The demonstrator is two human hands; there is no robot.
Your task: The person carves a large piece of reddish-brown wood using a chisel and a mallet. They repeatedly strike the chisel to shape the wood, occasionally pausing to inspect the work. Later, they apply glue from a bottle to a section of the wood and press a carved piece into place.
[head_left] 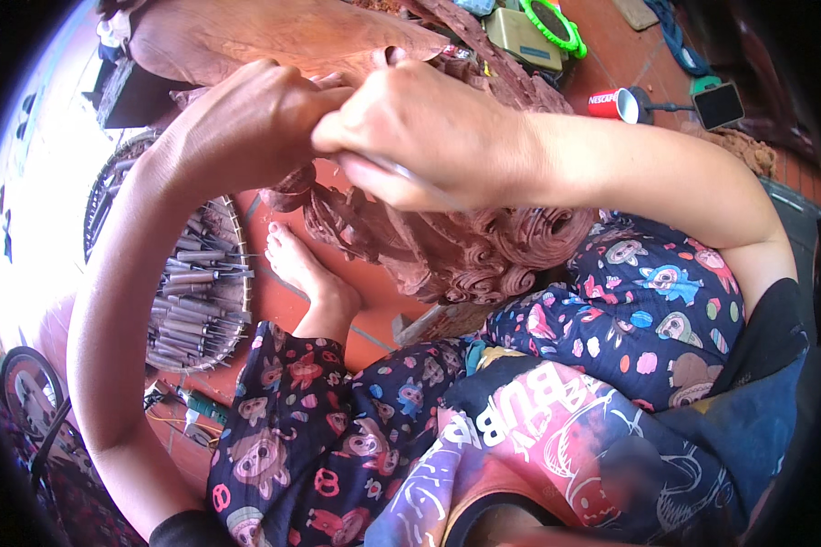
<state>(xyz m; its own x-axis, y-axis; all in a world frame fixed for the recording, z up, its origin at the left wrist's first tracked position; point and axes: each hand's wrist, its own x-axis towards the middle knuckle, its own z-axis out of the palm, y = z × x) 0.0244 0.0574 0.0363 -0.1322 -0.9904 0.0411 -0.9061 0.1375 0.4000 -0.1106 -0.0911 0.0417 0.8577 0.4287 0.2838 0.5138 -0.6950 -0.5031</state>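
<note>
"Which step in hand?"

"Judged to be close handwork above the carving (483, 255), with the left hand (269, 118) and right hand (420, 132) paired over it."

"Where to find the carving?"

"Noted just beyond the lap, below the hands, with scrolled end near the right knee (648, 301); partly covered by the right hand."

"State of the grip?"

"At the left, recorded as curled tight, knuckles up. At the right, likewise clenched, with a slim bright strip (400, 170) showing beneath. From this angle, cannot tell what is clamped inside either."

"Anything within reach?"

"Logged to the left of the bare foot (299, 264): a round basket (245, 273) of slim tools (187, 314)."

"Next move?"

"Judged to call for steady wrists, light pressure and a clear view of the surface."
</note>
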